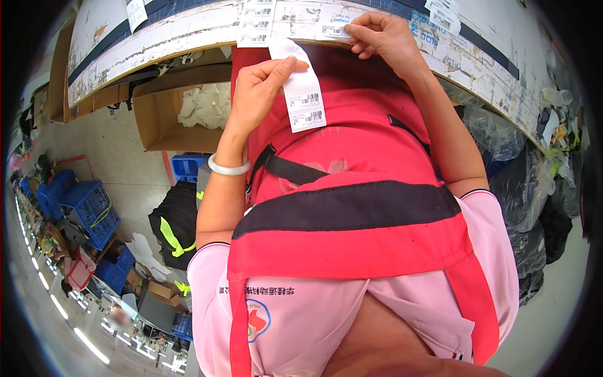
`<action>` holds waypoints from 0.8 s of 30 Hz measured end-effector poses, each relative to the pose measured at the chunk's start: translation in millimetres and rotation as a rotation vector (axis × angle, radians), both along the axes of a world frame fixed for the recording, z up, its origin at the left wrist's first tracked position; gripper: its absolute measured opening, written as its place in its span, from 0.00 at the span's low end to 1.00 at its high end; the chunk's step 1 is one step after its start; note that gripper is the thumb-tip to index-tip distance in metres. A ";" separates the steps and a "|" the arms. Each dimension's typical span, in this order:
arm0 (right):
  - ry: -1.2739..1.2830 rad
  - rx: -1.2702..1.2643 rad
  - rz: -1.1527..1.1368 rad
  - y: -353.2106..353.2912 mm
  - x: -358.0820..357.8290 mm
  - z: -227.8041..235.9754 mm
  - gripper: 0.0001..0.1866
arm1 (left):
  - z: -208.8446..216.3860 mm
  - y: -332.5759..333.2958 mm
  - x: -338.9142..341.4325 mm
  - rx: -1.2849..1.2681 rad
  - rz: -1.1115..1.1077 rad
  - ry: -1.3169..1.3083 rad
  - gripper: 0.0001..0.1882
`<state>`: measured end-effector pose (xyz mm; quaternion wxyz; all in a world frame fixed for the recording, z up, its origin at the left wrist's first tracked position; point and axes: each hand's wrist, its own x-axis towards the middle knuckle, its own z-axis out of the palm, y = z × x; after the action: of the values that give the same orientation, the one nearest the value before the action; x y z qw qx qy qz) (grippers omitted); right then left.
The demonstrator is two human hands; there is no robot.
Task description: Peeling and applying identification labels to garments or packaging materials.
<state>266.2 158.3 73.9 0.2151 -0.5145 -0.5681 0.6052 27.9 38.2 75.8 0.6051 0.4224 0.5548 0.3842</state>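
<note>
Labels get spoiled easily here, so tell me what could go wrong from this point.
The left hand holds a white label strip that hangs in front of the red apron; it might brush or catch there.

The right hand's fingertips are at a label by the table edge, so they could crease it.

An open carton sits below to the left; a dropped label might land in it.

In the left fingers [276,74], the label strip [301,85] was white, patterned with black barcodes [312,99] toward its lower end. Beyond the fingers, the bench [182,41] was mottled white with dark blue bands [492,53]; below them, the apron [352,254] was red with a broad black stripe [352,212]. Left of them, a crate [94,213] was latticed blue.
</note>
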 end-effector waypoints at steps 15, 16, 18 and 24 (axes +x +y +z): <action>-0.065 0.043 0.018 -0.3 -6.7 1.8 0.11 | -2.4 -0.3 2.8 0.009 0.006 -0.018 0.19; -0.065 0.043 0.016 -0.7 -7.2 2.0 0.11 | -2.0 -0.3 3.3 0.010 0.005 -0.018 0.19; -0.091 0.067 0.027 -1.3 -7.6 2.7 0.11 | -0.8 -0.2 4.5 -0.008 0.013 -0.048 0.19; 0.008 0.035 -0.014 -6.3 1.9 11.3 0.12 | 1.5 0.1 11.1 0.008 0.103 -0.195 0.19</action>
<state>268.1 152.0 85.2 0.2306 -0.5123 -0.5742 0.5955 39.0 38.2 77.3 0.6342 0.3563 0.5127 0.4561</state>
